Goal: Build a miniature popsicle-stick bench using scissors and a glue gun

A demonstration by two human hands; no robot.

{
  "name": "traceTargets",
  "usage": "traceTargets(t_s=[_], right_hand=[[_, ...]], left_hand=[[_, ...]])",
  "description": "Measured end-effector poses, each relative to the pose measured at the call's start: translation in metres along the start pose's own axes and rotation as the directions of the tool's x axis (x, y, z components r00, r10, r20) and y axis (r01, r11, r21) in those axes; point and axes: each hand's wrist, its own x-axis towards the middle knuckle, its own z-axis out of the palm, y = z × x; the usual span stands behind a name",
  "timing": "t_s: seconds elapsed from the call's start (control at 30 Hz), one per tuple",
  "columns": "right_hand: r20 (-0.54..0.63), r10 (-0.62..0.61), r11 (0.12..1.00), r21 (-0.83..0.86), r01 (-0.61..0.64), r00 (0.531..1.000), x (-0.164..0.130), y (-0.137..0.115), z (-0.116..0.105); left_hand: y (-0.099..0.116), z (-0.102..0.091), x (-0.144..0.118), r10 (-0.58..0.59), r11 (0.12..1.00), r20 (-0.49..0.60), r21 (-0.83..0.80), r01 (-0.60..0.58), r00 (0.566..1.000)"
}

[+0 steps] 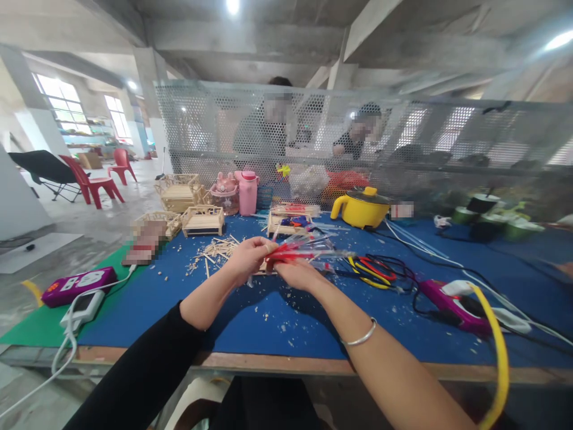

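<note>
The wooden front edge of the blue-covered desk [250,325] runs nearest, with a bare stretch of blue just behind it, strewn with pale chips. Above that stretch the left hand [247,258] and right hand [299,273] meet, both closed around a bundle of red and clear plastic sticks [301,249] that fans away beyond the fingers. Right of the bundle lie coiled red, yellow and black cables [376,270]. Farther back stands a yellow lidded pot [360,207]. No writing is legible.
</note>
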Motion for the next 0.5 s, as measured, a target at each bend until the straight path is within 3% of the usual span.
traceTargets(t_s=[0.1, 0.27, 0.33, 0.4, 0.5], right_hand=[[-0.125, -0.105, 0.993, -0.062, 0.097, 0.987, -0.001, -0.001, 0.007], [-0.255, -0.119, 0.993, -0.032, 0.114, 0.960, -0.008, -0.014, 0.016], [-0.187, -0.156, 0.979, 0.101, 0.177, 0.970, -0.010, -0.018, 0.016], [-0.083, -0.148, 0.927, 0.336, 0.167, 0.986, -0.010, -0.019, 0.014], [0.041, -0.120, 0.731, 0.680, 0.061, 0.992, -0.009, -0.017, 0.012]], left_hand=[[-0.001, -0.001, 0.005, 0.038, 0.994, -0.202, -0.089, -0.057, 0.979], [-0.015, -0.010, 0.018, 0.271, 0.961, -0.407, 0.172, -0.218, 0.873], [-0.022, -0.012, 0.021, 0.333, 0.929, -0.415, 0.299, -0.219, 0.847], [-0.027, -0.014, 0.023, 0.344, 0.907, -0.408, 0.376, -0.188, 0.846], [-0.031, -0.016, 0.025, 0.368, 0.886, -0.408, 0.425, -0.183, 0.836]])
